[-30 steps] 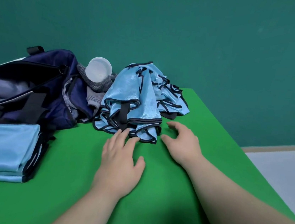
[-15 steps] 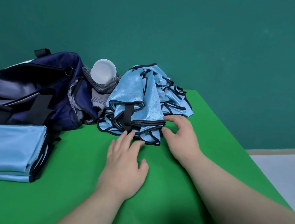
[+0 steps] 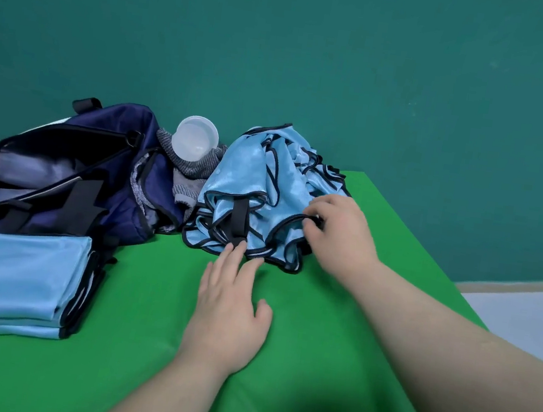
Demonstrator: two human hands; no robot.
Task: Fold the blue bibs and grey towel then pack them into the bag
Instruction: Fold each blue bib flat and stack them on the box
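Crumpled blue bibs (image 3: pixel 248 186): right hand (image 3: pixel 338 234) pinches their black trim at 3 o'clock; left hand (image 3: pixel 230 307) flat, fingers straight, tips touching 6 o'clock edge.

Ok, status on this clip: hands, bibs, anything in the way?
Right hand gripping trim of bib pile. Left hand flat, touching its near edge. Nothing blocking.

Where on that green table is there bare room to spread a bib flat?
The widest bare patch of the green table lies between the folded bibs and the left hand. A narrower strip runs right of the right hand, along the table's edge. The back is crowded: bag, grey towel, white cup and crumpled bibs sit packed together.
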